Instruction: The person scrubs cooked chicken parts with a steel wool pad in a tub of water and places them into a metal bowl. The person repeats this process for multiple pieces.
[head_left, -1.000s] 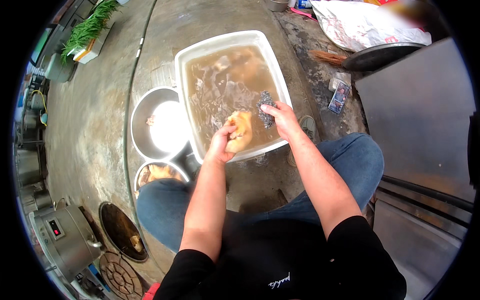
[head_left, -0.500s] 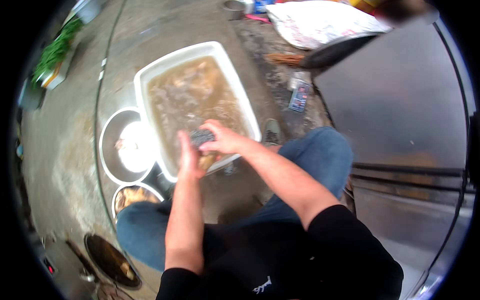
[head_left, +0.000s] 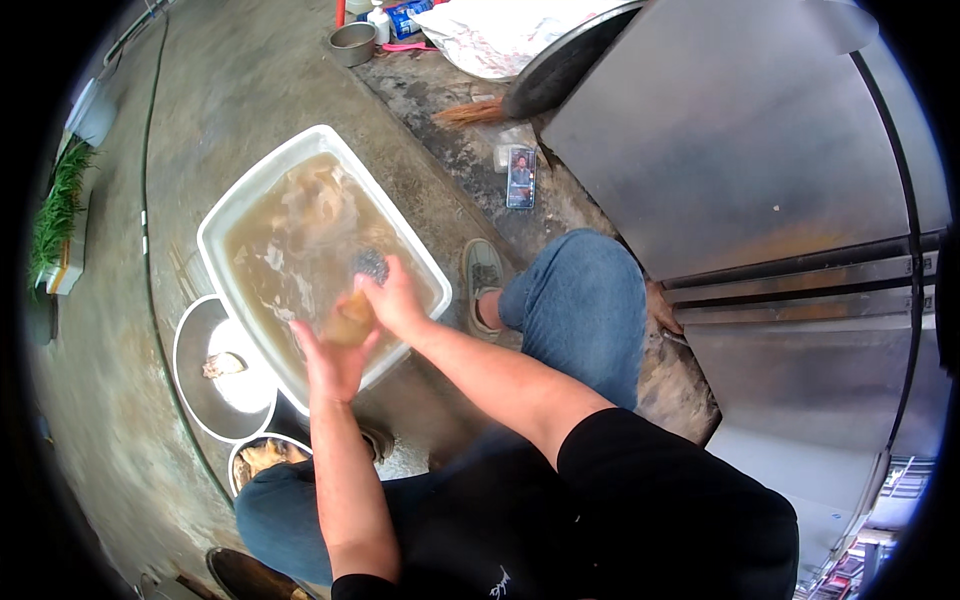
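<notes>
A large white rectangular tub (head_left: 213,232) of murky brown water lies in front of me, with pale brownish pieces showing under the surface at its far end. Over its near part, my right hand (head_left: 396,303) grips a grey steel wool scrubber (head_left: 371,265). A yellowish-brown piece (head_left: 350,318), its kind unclear, rests in my left hand (head_left: 335,362), close below the scrubber. The left fingers are partly spread around it, and some are hidden behind the piece.
Left of the tub stands a steel bowl (head_left: 190,372) holding a pale piece (head_left: 224,364); a second bowl (head_left: 236,470) of brownish pieces sits by my left knee. A phone (head_left: 521,178) stands beyond my right shoe (head_left: 484,275). A steel cabinet (head_left: 760,150) rises at right.
The view has shifted, so the tub appears farther left and lower. My hands are a little more apart, and the yellowish-brown piece now shows between them, below the scrubber.
</notes>
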